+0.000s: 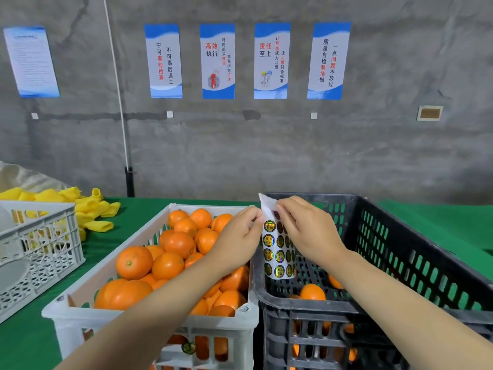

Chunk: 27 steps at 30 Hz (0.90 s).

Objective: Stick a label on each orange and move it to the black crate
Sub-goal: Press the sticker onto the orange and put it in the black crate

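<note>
A white sheet of round gold labels [277,252] hangs upright between the two crates. My left hand [237,239] pinches its left edge near the top. My right hand [304,231] pinches the sheet's upper right part, fingertips on a label. Below my left arm a white crate [149,319] holds several oranges [134,261]. To the right stands the black crate [416,257], with a few oranges [312,291] on its floor.
A second white crate [40,252] stands at the left edge of the green table. Yellow foam fruit sleeves [88,209] lie heaped behind it. A grey concrete wall with posters rises behind the table.
</note>
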Tool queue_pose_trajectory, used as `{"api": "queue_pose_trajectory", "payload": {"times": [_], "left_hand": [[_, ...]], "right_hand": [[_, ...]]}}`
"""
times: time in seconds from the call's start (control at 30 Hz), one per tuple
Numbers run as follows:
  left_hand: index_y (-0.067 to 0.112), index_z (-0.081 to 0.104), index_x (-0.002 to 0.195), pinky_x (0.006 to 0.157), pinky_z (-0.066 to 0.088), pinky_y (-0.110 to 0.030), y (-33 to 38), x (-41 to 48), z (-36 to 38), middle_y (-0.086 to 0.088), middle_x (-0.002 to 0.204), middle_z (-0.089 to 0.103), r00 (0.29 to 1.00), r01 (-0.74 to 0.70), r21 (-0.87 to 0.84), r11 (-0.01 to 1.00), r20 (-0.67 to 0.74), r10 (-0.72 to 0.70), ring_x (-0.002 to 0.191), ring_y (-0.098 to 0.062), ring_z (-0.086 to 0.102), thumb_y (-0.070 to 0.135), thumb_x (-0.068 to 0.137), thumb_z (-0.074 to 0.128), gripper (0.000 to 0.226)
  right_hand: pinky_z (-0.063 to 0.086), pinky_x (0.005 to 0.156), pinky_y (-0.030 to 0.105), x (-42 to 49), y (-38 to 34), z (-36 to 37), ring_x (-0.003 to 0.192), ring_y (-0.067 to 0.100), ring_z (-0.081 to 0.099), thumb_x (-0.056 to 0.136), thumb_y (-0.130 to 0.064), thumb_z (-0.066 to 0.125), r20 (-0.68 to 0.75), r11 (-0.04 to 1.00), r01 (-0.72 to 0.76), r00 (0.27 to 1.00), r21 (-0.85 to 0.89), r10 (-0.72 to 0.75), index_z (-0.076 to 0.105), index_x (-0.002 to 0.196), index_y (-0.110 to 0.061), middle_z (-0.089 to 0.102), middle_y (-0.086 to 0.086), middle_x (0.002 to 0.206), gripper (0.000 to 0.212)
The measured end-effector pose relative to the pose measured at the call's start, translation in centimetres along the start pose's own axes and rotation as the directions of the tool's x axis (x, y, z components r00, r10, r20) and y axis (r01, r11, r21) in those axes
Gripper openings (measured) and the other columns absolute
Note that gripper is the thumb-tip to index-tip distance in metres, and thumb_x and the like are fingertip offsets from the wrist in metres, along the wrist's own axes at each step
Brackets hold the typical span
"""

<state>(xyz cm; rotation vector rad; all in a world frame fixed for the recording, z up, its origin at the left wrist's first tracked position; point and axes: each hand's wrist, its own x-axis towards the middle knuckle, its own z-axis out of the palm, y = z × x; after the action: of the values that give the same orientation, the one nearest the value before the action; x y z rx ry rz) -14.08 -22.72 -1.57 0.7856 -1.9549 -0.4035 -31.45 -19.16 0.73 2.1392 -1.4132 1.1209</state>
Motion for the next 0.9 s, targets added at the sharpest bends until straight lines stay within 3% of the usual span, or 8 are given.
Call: {"api": "queue_pose_trajectory", "payload": {"times": [0.1,0.2,0.33,0.47,0.57,0.67,0.8,0.9], "left_hand": [[0.021,0.059,0.089,0.078,0.051,-0.038,0.2,-0.2,0.2,0.001,0.087,0.063,0.991,0.057,-0.074,0.996,0.127,-0.048,0.086,-0.016,0.06,0.028,0.102,0.042,0.023],[0.026,0.06,0.088,0.074,0.05,-0.024,0.7,-0.6,0.7,0.013,0.081,0.063,0.967,0.08,-0.083,0.993,0.248,-0.057,0.08,-0.002,0.058,0.026,0.105,0.046,0.021],[0.034,0.059,0.083,0.07,0.042,-0.013,0.7,-0.8,0.6,0.028,0.073,0.06,0.961,0.118,-0.104,0.988,0.261,-0.088,0.074,0.007,0.054,0.016,0.103,0.051,0.028],[0.031,0.066,0.094,0.079,0.045,-0.014,0.6,-1.1,0.2,0.021,0.091,0.067,0.955,0.221,-0.145,0.965,0.232,-0.184,0.09,0.005,0.06,0.021,0.103,0.051,0.02],[0.025,0.065,0.116,0.092,0.044,-0.025,-0.5,-1.4,-0.6,0.01,0.116,0.065,0.956,0.277,0.087,0.957,0.077,-0.283,0.115,-0.012,0.058,0.026,0.106,0.042,0.025],[0.024,0.055,0.133,0.103,0.04,-0.039,-2.6,-1.7,-2.4,-0.001,0.133,0.06,0.92,0.309,0.521,0.796,0.048,-0.389,0.125,-0.025,0.051,0.022,0.1,0.045,0.035],[0.022,0.046,0.142,0.105,0.041,-0.046,-3.7,-1.9,-3.1,-0.008,0.137,0.055,0.787,0.406,0.591,0.697,0.162,-0.596,0.126,-0.03,0.049,0.033,0.092,0.052,0.051],[0.028,0.053,0.127,0.104,0.041,-0.048,-3.4,-2.1,-3.1,-0.005,0.131,0.056,0.739,0.415,0.625,0.661,0.192,-0.646,0.12,-0.029,0.051,0.044,0.086,0.053,0.044]], "right_hand": [[0.045,0.07,0.038,0.2,-0.2,-0.4,0.085,0.016,0.055,0.106,-0.032,0.035,-0.091,0.998,-0.052,0.994,0.029,0.054,0.059,0.1,-0.021,0.059,-0.007,0.092,0.026],[0.037,0.071,0.037,0.3,-0.3,-0.7,0.076,0.023,0.056,0.107,-0.029,0.031,-0.128,0.998,-0.061,0.99,0.023,0.063,0.056,0.105,-0.014,0.062,-0.003,0.082,0.029],[0.041,0.048,0.039,-0.1,-0.7,-0.5,0.049,0.031,0.054,0.106,-0.031,0.034,0.003,0.996,-0.022,1.0,-0.091,0.022,0.053,0.111,-0.011,0.058,-0.002,0.058,0.027],[0.045,0.049,0.04,0.0,-0.9,-0.5,0.05,0.032,0.056,0.107,-0.034,0.035,0.052,0.985,0.021,0.999,-0.169,-0.012,0.055,0.112,-0.009,0.06,0.004,0.059,0.032],[0.049,0.053,0.042,-0.1,-1.1,-0.6,0.054,0.029,0.059,0.106,-0.036,0.034,0.079,0.987,0.047,0.996,-0.156,-0.035,0.056,0.115,-0.013,0.064,0.003,0.064,0.033],[0.046,0.05,0.037,-0.3,-1.1,-0.5,0.052,0.025,0.058,0.106,-0.034,0.041,0.073,0.988,0.078,0.995,-0.131,-0.069,0.061,0.11,-0.014,0.063,0.0,0.063,0.029],[0.039,0.048,0.03,-0.5,-0.9,0.0,0.054,0.022,0.059,0.101,-0.035,0.054,0.071,0.987,0.113,0.992,-0.118,-0.105,0.069,0.097,-0.017,0.065,-0.002,0.062,0.023],[0.039,0.049,0.028,-0.4,-0.7,0.4,0.056,0.02,0.059,0.1,-0.035,0.055,0.087,0.99,0.107,0.991,-0.087,-0.099,0.071,0.094,-0.019,0.068,-0.003,0.066,0.023]]}}
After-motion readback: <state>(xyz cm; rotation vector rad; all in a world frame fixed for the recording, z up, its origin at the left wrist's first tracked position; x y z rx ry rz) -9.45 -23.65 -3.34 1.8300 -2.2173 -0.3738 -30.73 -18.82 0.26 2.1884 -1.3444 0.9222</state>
